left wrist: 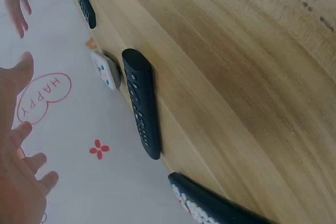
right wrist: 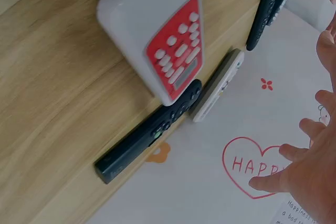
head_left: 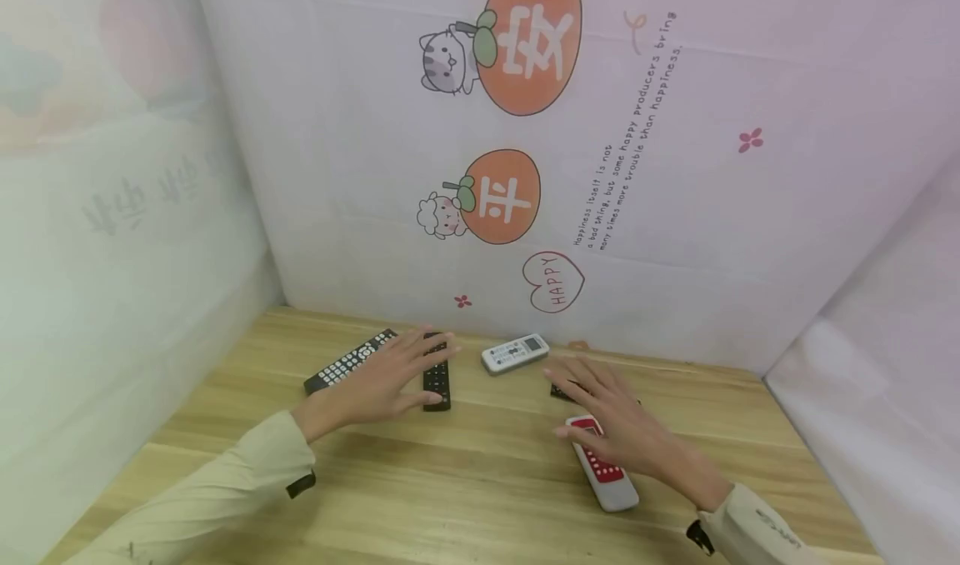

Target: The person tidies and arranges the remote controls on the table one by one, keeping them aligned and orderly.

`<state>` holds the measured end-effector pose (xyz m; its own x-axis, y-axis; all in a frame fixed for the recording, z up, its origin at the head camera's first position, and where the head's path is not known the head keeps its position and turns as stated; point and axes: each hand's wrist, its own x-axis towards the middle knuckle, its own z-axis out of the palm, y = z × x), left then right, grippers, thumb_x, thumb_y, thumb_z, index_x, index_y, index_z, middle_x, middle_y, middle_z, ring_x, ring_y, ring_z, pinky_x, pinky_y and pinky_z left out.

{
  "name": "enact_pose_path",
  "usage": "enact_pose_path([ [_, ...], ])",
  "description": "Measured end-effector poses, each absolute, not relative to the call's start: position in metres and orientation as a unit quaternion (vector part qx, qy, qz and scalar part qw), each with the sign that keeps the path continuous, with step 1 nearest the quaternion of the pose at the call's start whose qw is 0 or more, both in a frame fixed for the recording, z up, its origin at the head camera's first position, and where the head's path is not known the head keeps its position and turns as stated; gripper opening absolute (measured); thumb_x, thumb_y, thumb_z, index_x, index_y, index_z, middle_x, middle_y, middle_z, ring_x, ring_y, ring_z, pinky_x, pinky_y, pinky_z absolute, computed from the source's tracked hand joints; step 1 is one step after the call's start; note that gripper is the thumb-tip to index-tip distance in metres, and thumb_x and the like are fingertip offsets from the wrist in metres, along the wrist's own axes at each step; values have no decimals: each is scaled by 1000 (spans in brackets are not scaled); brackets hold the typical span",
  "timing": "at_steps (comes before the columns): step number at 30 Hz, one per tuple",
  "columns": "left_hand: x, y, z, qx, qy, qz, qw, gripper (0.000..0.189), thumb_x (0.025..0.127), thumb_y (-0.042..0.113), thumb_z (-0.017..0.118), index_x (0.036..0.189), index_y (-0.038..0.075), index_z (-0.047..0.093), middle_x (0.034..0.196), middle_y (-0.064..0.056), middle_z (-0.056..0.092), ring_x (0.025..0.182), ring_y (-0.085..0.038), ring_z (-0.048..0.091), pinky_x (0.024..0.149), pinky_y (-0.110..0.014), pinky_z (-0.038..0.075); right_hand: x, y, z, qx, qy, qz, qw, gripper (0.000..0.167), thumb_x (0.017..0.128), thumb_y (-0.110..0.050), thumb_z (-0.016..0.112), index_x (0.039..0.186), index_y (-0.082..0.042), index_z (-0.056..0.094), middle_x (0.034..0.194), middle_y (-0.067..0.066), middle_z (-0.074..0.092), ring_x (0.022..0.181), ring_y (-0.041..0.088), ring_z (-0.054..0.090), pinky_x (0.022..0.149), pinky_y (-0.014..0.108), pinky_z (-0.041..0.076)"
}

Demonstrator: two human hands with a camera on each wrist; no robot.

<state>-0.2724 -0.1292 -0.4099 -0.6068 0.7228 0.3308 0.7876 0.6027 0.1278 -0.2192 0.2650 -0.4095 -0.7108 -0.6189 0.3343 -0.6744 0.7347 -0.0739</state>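
Note:
Fingers spread and holding nothing, my left hand (head_left: pixel 378 379) hovers over two dark remote controls. One is a black remote with white buttons (head_left: pixel 341 369); the other is a slim black remote (head_left: pixel 437 382), partly hidden by the fingers in the head view. My right hand (head_left: pixel 618 415), also spread, is above a white remote with a red button panel (head_left: pixel 611 486). Behind it a black remote (head_left: pixel 562 393) lies mostly covered by that hand; the right wrist view shows this black remote (right wrist: pixel 144 137) whole. Between the hands, toward the back, lies a white remote with a small screen (head_left: pixel 515 354).
The remotes lie on a wooden tabletop (head_left: pixel 450 490). A white printed cloth (head_left: pixel 360 173) rises behind it, with further white cloth walls at the left (head_left: pixel 112 298) and right (head_left: pixel 862 382).

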Motion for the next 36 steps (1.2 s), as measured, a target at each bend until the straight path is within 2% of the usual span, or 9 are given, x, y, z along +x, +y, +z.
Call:
enact_pose_path([
  [5,-277,-133,-412,-394,-900,-141,126,66,106,44,58,165,23,34,172,-2,28,160,-31,22,133,-58,18,-220,271,-413,334,-927,90,145,81,95,-45,73,164,-21,37,171,15,29,154,47,27,126,71,21],
  [8,-280,-133,-413,-380,-905,-149,123,66,107,42,58,164,21,35,172,-3,30,159,-33,25,133,-58,17,-220,275,-415,331,-928,94,142,80,95,-43,74,163,-20,38,171,15,28,154,48,27,125,74,21],
  [15,-288,-138,-413,-340,-917,-166,129,67,104,39,63,161,12,41,166,-12,40,152,-35,39,128,-58,34,-222,281,-422,337,-925,101,147,69,94,-30,77,154,-11,51,165,23,36,148,51,35,117,79,30],
  [21,-294,-141,-419,-294,-922,-235,93,62,106,38,60,160,13,41,165,-15,40,151,-37,40,127,-59,34,-221,288,-427,303,-942,96,105,65,97,-31,74,154,-10,52,167,21,33,150,48,34,120,77,29],
  [24,-299,-138,-427,-278,-915,-283,72,60,106,33,62,160,13,43,165,-14,41,151,-36,40,127,-58,34,-222,290,-429,288,-948,104,90,65,98,-30,74,155,-10,50,168,21,32,148,49,37,118,75,35],
  [29,-302,-132,-446,-259,-902,-341,45,61,102,22,68,157,8,45,161,-19,45,148,-39,43,125,-60,37,-221,293,-432,275,-952,114,70,65,99,-29,73,157,-11,48,164,23,37,143,48,45,113,69,47],
  [36,-305,-131,-457,-214,-899,-381,36,57,102,17,67,154,1,47,155,-25,50,136,-46,54,113,-64,50,-221,292,-437,242,-962,122,30,60,103,-31,67,154,-6,49,157,28,45,139,49,49,109,70,50],
])
